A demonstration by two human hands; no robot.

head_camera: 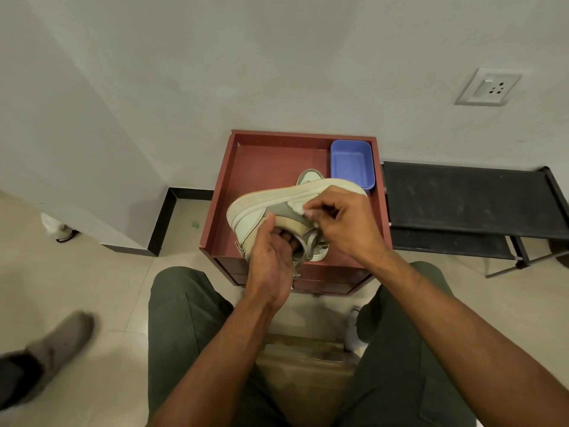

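Pale, smooth leather-look panels on the sneaker [249, 221], with greyish suede-like patches and a scuffed matt rubber sole. Soft white wad [298, 208], cloth or tissue, hard to tell. Smooth reddish wood-look cabinet top [261, 167], faintly shiny. Slightly glossy plastic for the blue tub [351, 163]. Matt woven fabric on the black rack [462, 192], metal frame. Glossy beige floor tiles [92, 272]

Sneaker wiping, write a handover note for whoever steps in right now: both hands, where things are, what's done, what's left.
Left hand: fingers inside the sneaker, holding it sole-up over the tray.
Right hand: pinches a white pad against the sneaker's side, near the sole.
Second shoe lies in the tray behind it; blue tub sits in the tray's far right corner.
Done: wiping is under way; how much is clean cannot be told.
Left: probably the sole edge, which looks soiled, then the second shoe.
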